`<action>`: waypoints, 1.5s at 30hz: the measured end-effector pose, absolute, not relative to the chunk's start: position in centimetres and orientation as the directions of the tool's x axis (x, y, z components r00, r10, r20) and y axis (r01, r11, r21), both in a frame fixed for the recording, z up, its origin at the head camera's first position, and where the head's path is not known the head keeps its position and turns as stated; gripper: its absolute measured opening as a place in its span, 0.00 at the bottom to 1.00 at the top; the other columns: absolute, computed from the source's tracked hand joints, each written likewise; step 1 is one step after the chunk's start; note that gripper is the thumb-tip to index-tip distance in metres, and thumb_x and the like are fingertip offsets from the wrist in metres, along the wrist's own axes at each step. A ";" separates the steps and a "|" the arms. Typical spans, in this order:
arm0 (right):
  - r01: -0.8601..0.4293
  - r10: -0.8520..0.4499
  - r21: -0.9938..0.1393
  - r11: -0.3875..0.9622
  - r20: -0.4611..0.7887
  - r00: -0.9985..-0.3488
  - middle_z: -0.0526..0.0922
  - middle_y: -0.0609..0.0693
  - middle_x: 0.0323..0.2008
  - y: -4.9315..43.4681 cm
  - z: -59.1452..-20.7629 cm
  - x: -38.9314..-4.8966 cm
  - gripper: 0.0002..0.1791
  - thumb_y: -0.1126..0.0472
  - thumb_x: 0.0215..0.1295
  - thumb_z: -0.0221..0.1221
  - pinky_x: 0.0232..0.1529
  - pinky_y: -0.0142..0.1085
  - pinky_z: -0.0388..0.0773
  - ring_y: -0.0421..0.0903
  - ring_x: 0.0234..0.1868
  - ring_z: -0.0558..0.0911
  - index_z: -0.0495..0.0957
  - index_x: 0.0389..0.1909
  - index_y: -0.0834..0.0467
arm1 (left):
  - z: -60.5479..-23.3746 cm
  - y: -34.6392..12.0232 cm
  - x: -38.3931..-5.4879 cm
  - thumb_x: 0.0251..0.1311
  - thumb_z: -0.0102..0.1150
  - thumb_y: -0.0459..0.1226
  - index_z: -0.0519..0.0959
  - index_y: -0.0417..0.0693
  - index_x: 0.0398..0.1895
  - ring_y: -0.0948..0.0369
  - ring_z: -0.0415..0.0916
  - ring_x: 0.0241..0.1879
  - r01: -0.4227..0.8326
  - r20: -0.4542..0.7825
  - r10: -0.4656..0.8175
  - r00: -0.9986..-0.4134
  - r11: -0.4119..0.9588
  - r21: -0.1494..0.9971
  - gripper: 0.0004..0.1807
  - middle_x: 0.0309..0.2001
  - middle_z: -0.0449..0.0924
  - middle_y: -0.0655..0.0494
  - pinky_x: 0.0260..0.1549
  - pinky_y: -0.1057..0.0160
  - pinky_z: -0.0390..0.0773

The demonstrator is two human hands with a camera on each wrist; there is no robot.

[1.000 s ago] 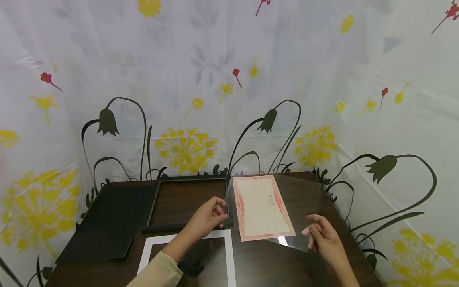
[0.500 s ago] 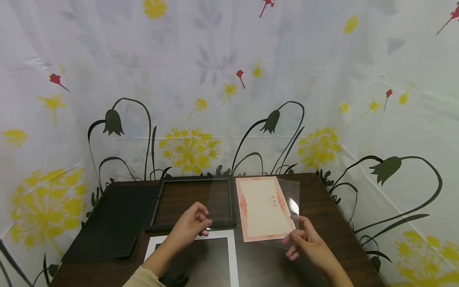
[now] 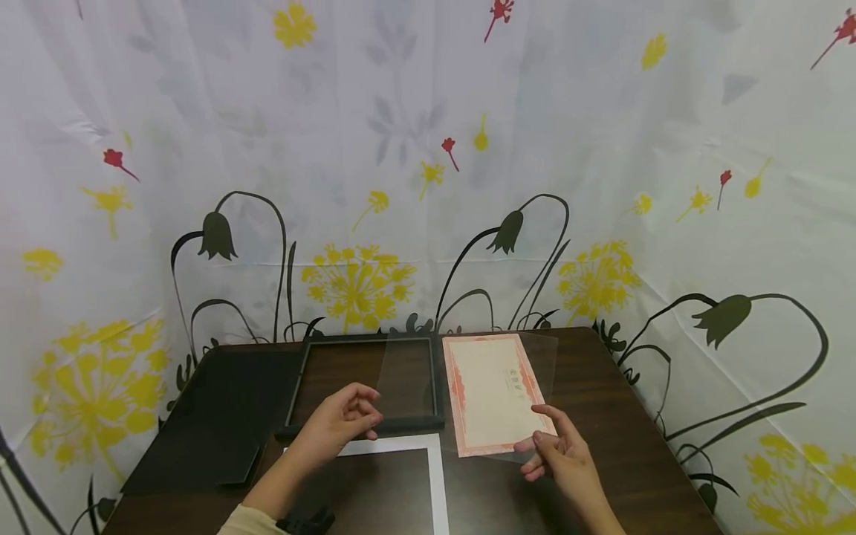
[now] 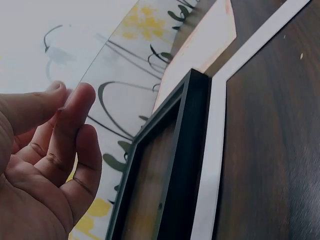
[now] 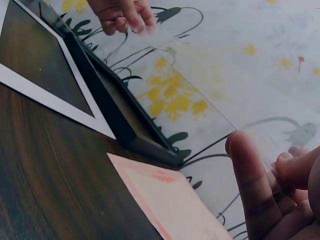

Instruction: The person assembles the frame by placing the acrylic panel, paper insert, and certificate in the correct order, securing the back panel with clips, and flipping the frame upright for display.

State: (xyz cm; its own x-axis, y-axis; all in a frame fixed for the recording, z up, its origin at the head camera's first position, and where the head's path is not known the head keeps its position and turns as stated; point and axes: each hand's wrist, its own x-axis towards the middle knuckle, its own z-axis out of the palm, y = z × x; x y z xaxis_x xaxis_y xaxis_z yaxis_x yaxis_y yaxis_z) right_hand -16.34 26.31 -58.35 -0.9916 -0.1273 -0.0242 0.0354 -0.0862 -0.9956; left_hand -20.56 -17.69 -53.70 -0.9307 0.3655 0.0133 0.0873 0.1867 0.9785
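A clear transparent sheet [image 3: 545,360] is held up above the table between both hands. My left hand [image 3: 339,422] pinches its left edge between thumb and fingertips, as the left wrist view shows. At the opposite edge, my right hand [image 3: 560,455] pinches the sheet between thumb and fingers. Behind the sheet lies a cream paper certificate [image 3: 491,394] with a pink-red border. A black picture frame [image 3: 374,425], with the table visible through it, sits at the back middle, partly under the sheet. Nearer me, a white mat border [image 3: 437,483] lies flat, partly hidden by my left arm.
To the left, black panels [image 3: 214,416] lie on the dark wooden table [image 3: 635,446]. A flower-printed curtain [image 3: 374,148] hangs right behind the table's back edge. A dark band is around my left wrist.
Both hands have moved left with the clear sheet, the right one further at first. The sheet's left part now overlaps the frame. The certificate, frame and mat stay put.
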 end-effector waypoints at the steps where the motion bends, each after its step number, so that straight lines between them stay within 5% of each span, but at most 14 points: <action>1: 0.038 -0.126 -0.995 -0.090 -0.026 -0.992 0.94 0.58 0.42 26.2 -58.4 -16.3 0.31 0.59 0.83 0.61 0.34 0.44 0.92 0.47 0.27 0.92 0.62 0.80 0.53 | -53.7 -17.8 -20.6 0.74 0.68 0.33 0.73 0.31 0.66 0.56 0.89 0.39 0.084 0.009 0.360 -0.933 0.191 0.978 0.24 0.46 0.84 0.38 0.43 0.59 0.91; 11: 0.032 -0.136 -0.997 -0.075 -0.021 -0.991 0.90 0.73 0.46 24.2 -58.8 -19.2 0.27 0.61 0.83 0.60 0.33 0.45 0.92 0.46 0.25 0.91 0.66 0.77 0.49 | -54.5 -18.4 -21.0 0.76 0.66 0.33 0.74 0.33 0.67 0.54 0.88 0.37 0.044 -0.021 0.244 -0.970 0.259 0.965 0.22 0.46 0.85 0.40 0.41 0.63 0.89; 18: 0.076 -0.115 -0.994 -0.075 -0.067 -0.991 0.92 0.68 0.43 21.5 -59.7 -22.6 0.26 0.64 0.84 0.57 0.31 0.43 0.91 0.46 0.22 0.89 0.69 0.76 0.45 | -55.5 -19.5 -22.5 0.76 0.65 0.32 0.77 0.39 0.66 0.55 0.88 0.36 0.009 -0.028 0.105 -0.994 0.336 0.942 0.20 0.46 0.86 0.41 0.41 0.63 0.88; 25: 0.060 -0.124 -0.996 -0.060 -0.052 -0.991 0.86 0.77 0.46 18.6 -60.2 -24.7 0.25 0.65 0.85 0.55 0.31 0.43 0.91 0.46 0.22 0.88 0.70 0.76 0.45 | -57.0 -22.0 -23.6 0.76 0.65 0.32 0.75 0.35 0.69 0.52 0.90 0.39 0.002 -0.028 0.068 -0.997 0.397 0.918 0.22 0.48 0.87 0.39 0.44 0.56 0.90; 30: 0.082 -0.109 -0.995 -0.064 -0.075 -0.991 0.87 0.76 0.43 15.6 -60.5 -26.6 0.23 0.65 0.85 0.54 0.28 0.40 0.90 0.45 0.22 0.87 0.73 0.75 0.46 | -58.1 -23.5 -24.4 0.75 0.65 0.32 0.78 0.33 0.66 0.54 0.88 0.40 0.040 0.053 -0.007 -0.999 0.557 0.830 0.20 0.45 0.89 0.43 0.40 0.62 0.85; 34: 0.065 -0.093 -0.998 -0.027 -0.063 -0.994 0.86 0.76 0.43 13.3 -60.7 -27.5 0.24 0.64 0.85 0.53 0.27 0.38 0.88 0.44 0.22 0.87 0.70 0.78 0.52 | -58.6 -24.4 -24.9 0.75 0.65 0.34 0.81 0.34 0.63 0.49 0.85 0.49 0.032 0.109 -0.070 -0.992 0.680 0.733 0.19 0.48 0.89 0.44 0.48 0.53 0.82; 39: 0.046 -0.093 -0.999 -0.026 -0.044 -0.995 0.84 0.76 0.43 11.3 -61.2 -28.0 0.24 0.66 0.86 0.51 0.28 0.41 0.90 0.45 0.22 0.87 0.70 0.77 0.52 | -59.1 -25.8 -25.0 0.74 0.67 0.37 0.81 0.35 0.63 0.35 0.69 0.65 0.027 0.146 -0.092 -0.985 0.754 0.656 0.20 0.62 0.79 0.33 0.64 0.35 0.70; 45: 0.030 -0.088 -0.998 -0.054 -0.025 -0.996 0.82 0.81 0.41 9.6 -61.7 -28.2 0.25 0.70 0.84 0.48 0.30 0.45 0.91 0.46 0.22 0.89 0.69 0.77 0.56 | -59.8 -27.5 -25.0 0.77 0.64 0.38 0.78 0.35 0.68 0.26 0.54 0.79 0.006 0.095 -0.079 -0.992 0.737 0.676 0.23 0.80 0.55 0.24 0.74 0.26 0.62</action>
State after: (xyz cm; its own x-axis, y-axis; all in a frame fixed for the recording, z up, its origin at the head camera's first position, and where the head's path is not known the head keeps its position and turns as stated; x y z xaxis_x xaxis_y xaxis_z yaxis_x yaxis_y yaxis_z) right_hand -28.21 9.56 -61.71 -0.9958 -0.0880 -0.0247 0.0296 -0.0543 -0.9981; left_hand -25.03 -27.45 -59.79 -0.9923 -0.0789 0.0952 0.0063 0.7366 0.6764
